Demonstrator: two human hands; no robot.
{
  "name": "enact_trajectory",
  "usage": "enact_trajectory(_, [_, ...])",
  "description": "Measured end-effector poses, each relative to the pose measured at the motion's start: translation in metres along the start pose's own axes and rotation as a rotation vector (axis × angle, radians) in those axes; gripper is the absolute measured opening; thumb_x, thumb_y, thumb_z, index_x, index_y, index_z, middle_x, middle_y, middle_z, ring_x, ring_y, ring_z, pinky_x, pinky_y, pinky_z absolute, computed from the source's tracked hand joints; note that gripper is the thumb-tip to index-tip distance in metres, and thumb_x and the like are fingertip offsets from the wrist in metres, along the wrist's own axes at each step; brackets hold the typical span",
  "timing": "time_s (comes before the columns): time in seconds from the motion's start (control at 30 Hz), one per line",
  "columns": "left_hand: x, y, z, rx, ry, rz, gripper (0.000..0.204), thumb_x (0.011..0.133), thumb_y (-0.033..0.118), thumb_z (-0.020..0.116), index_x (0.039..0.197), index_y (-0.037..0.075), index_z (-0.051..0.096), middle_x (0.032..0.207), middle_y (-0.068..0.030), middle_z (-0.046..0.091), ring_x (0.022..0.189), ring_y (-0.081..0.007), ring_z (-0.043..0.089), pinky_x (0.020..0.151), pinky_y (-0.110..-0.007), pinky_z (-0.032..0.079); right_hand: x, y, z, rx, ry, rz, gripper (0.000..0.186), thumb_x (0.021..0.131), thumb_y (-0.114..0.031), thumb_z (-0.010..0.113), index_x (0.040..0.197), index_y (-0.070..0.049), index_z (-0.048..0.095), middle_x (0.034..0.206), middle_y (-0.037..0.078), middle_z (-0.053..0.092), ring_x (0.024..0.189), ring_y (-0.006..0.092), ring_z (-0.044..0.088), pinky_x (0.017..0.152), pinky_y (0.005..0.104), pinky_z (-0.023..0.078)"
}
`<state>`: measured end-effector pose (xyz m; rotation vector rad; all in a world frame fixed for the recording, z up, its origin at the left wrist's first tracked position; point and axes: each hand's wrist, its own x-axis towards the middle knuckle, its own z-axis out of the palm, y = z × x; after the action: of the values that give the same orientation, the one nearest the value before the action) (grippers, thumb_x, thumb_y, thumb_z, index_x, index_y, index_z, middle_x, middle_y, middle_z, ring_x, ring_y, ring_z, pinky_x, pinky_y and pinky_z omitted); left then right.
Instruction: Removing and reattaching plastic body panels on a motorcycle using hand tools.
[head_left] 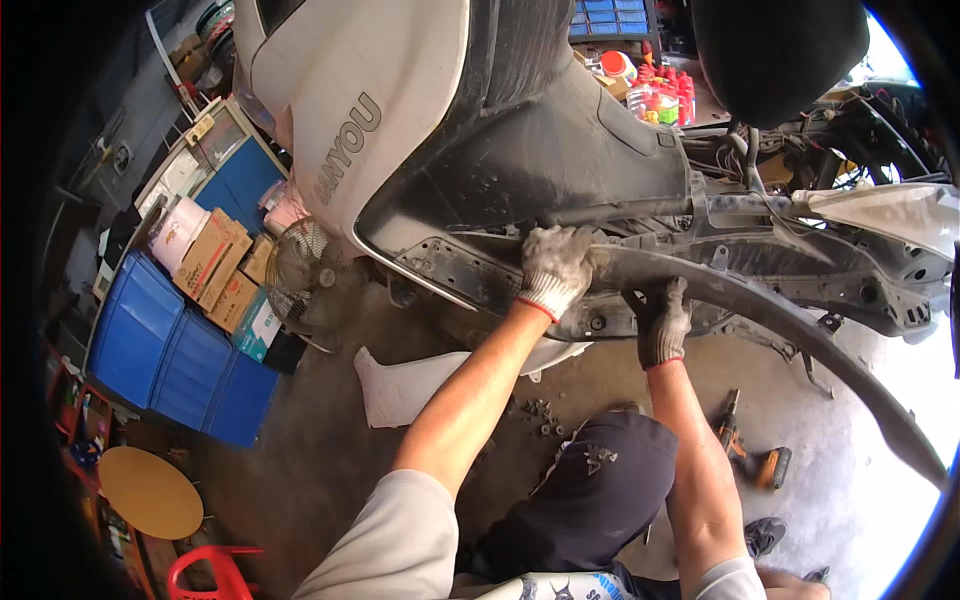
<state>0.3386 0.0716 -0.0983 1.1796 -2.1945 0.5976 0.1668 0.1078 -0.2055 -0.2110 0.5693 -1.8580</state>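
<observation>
A long, curved black plastic trim strip [745,297] runs along the side of a scooter [400,130] with white and black bodywork, its far end reaching down to the right. My left hand [558,268], in a soiled knit glove, is closed round the strip's left end, close against the scooter's lower side. Further right, my right hand [664,320], gloved too, grips the lower edge of the strip with the thumb up; its other fingers are partly hidden. Behind the strip, the dirty inner frame [850,265] is exposed, with holes and brackets.
On the floor lie a white body panel [400,385], several small fasteners [545,415] and an orange-black cordless drill [733,440]. To the left are a fan [305,275], cardboard boxes [213,258], blue bins [190,360], a round stool [150,492] and a red chair [215,570].
</observation>
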Motion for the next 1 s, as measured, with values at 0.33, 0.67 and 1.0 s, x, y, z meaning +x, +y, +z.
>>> enact_trajectory(0.33, [0.001,0.005,-0.006,0.002,-0.013,-0.017,0.039,0.085,0.045,0.062,0.102,0.01,0.068,0.078,-0.0102,0.066,0.075,-0.0303,0.064,0.068,-0.045,0.048,-0.01,-0.012,-0.003,0.009,-0.243,0.031,0.037,0.099,-0.03,0.055,0.128,-0.01,0.044,0.12,0.01,0.056,0.113,0.0291,0.058,0.086,0.0533,0.054])
enact_trajectory(0.67, [-0.004,0.011,-0.005,-0.034,0.102,-0.024,0.03,0.082,0.037,0.068,0.085,0.009,0.062,0.082,-0.01,0.066,0.076,-0.0299,0.062,0.067,-0.044,0.045,-0.005,-0.013,-0.009,0.023,-0.295,0.03,0.037,0.098,-0.03,0.056,0.127,-0.011,0.044,0.12,0.009,0.056,0.115,0.0307,0.056,0.082,0.0537,0.054])
enact_trajectory(1.0, [-0.012,0.013,-0.007,-0.082,0.099,-0.07,0.022,0.078,0.028,0.068,0.082,0.008,0.059,0.085,-0.0143,0.066,0.078,-0.0315,0.062,0.072,-0.045,0.045,-0.008,-0.012,-0.014,-0.057,-0.367,-0.014,0.044,0.096,-0.038,0.059,0.125,-0.008,0.046,0.127,0.012,0.056,0.119,0.0303,0.055,0.088,0.0549,0.052])
